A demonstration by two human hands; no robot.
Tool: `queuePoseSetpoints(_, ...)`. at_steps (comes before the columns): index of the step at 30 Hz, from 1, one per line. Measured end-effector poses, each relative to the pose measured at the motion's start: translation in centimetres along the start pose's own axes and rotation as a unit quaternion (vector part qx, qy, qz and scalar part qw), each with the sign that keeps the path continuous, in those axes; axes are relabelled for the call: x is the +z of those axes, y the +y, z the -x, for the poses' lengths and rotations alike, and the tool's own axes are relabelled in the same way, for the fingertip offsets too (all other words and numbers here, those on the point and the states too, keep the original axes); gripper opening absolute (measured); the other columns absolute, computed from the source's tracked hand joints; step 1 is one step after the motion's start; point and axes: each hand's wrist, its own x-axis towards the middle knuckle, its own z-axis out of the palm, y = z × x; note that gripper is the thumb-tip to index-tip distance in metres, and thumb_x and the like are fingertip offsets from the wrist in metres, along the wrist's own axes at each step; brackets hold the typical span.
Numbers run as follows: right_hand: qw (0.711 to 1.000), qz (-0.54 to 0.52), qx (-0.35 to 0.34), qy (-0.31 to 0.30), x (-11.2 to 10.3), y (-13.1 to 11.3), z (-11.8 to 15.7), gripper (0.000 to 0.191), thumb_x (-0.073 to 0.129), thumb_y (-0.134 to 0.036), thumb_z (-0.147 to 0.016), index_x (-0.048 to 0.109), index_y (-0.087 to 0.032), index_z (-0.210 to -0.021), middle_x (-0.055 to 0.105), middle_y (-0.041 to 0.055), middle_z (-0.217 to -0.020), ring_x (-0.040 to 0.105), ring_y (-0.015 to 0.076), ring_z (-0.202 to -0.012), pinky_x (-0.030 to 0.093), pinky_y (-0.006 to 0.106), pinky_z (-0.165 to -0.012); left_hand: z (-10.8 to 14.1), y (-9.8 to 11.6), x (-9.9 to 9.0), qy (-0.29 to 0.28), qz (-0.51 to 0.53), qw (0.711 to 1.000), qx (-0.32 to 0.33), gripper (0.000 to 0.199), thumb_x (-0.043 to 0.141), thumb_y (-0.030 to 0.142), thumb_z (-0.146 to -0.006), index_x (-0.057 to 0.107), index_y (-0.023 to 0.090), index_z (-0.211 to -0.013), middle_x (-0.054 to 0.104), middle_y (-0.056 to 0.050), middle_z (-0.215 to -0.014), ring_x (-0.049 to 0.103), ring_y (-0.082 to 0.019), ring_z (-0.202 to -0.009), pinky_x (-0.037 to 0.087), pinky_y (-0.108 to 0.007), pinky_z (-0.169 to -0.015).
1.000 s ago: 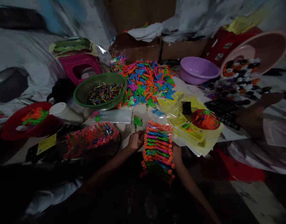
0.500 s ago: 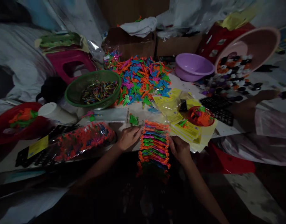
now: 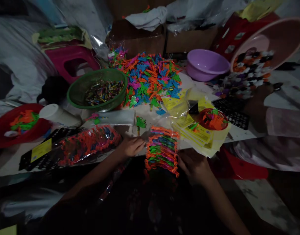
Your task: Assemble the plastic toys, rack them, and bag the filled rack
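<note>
- Head view, dim light: your left hand (image 3: 130,147) sits just left of centre in the lower half of the frame, fingers loosely curled, fingertips touching the left edge of a clear packet of bright toy pieces (image 3: 162,150).
- Your right hand (image 3: 192,164) is at the packet's right edge, lower and darker; its fingers bend toward the packet, but you cannot tell from this picture whether they actually grip it.
- The packet stands at the centre bottom of the frame, at the near edge of the white work surface (image 3: 240,135), with rows of orange, pink, green and blue pieces stacked inside.
- Left of your left hand lies a long bagged strip of orange pieces (image 3: 88,143) on a black tray.
- Above it, left of centre, a green bowl (image 3: 77,94) holds small dark, mixed-colour bits.
- At upper centre a loose heap of coloured pieces (image 3: 150,76) spreads over the surface.
- Right of the packet, yellow printed cards (image 3: 198,133) lie fanned out, with a small red dish (image 3: 202,114) on top.
- A purple basin (image 3: 206,65) sits at upper right, a red dish (image 3: 0,130) at far left.
- Another person's arm (image 3: 260,107) reaches in from the right edge.
</note>
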Motion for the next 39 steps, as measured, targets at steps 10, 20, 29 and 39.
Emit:
queuePoseSetpoints(10, 0.996, 0.079, 0.050, 0.011, -0.2, 0.7, -3.1, 0.022, 0.048, -0.036, -0.082, 0.060, -0.018, -0.084, 0.059, 0.0055, -0.072, 0.051, 0.0157, -0.066, 0.035, 0.027, -0.060, -2.1, -0.2, 1.3, -0.042, 0.057, 0.982, -0.177, 0.013, 0.048, 0.028, -0.082, 0.054, 0.020, -0.091, 0.063, -0.001, -0.086, 0.060, -0.013, -0.078, 0.044, -0.023, -0.069)
queuePoseSetpoints(20, 0.991, 0.128, -0.033, -0.026, 2.9, -0.8, -10.5, 0.016, 0.046, -0.019, -0.084, 0.060, -0.017, -0.079, 0.057, 0.0072, -0.073, 0.046, 0.0194, -0.074, 0.030, 0.032, -0.067, -2.8, 0.4, 3.6, 0.023, 0.062, 0.944, -0.322, 0.012, 0.057, 0.029, -0.076, 0.054, 0.018, -0.080, 0.064, -0.002, -0.076, 0.060, -0.016, -0.073, 0.042, -0.024, -0.065)
queuePoseSetpoints(29, 0.993, -0.015, -0.116, -0.037, 2.3, -0.6, -11.5, 0.027, 0.039, -0.030, -0.089, 0.064, -0.020, -0.082, 0.061, 0.0033, -0.074, 0.053, 0.0142, -0.073, 0.038, 0.027, -0.069, -2.5, 0.5, 3.9, 0.014, 0.049, 0.956, -0.288, 0.023, 0.039, 0.023, -0.085, 0.058, 0.017, -0.075, 0.065, -0.005, -0.073, 0.061, -0.016, -0.068, 0.043, -0.026, -0.062)
queuePoseSetpoints(39, 0.978, -0.196, 0.028, 0.059, 0.0, 0.8, -4.3, 0.016, 0.055, -0.025, -0.079, 0.060, -0.023, -0.094, 0.063, 0.0046, -0.086, 0.056, 0.0175, -0.083, 0.045, 0.034, -0.074, 2.5, 2.4, 3.4, 0.066, 0.022, 0.984, -0.165, 0.023, 0.038, 0.016, -0.085, 0.059, 0.014, -0.093, 0.066, -0.011, -0.092, 0.062, -0.017, -0.087, 0.049, -0.031, -0.079)
